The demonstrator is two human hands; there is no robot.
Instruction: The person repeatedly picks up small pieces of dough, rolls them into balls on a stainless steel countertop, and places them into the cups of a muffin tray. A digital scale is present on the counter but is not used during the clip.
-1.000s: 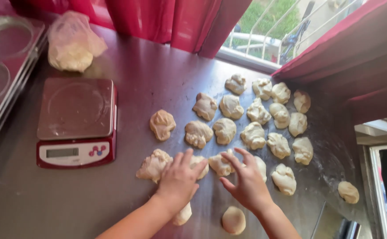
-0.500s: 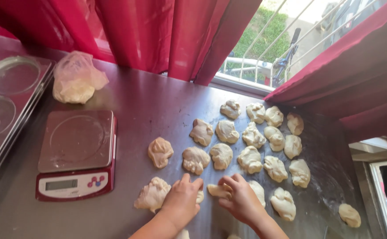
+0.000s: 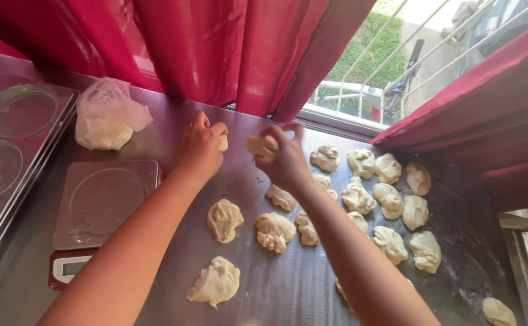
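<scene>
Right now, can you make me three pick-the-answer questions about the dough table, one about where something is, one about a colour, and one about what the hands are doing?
1. Where is the kitchen scale?
A. left of the arms
B. by the window
C. on the tray

2. What colour are the curtains?
A. blue
B. red
C. white

3. What is the right hand doing?
A. lying flat
B. pinching a dough piece
C. gripping the bag

Answers: 1 A, it sits beside the left forearm. 2 B, red cloth hangs behind the table. 3 B, fingers close on a small lump.

I have both arms stretched forward, forearms converging. My left hand is curled closed; my right hand pinches, fingers bent.
</scene>
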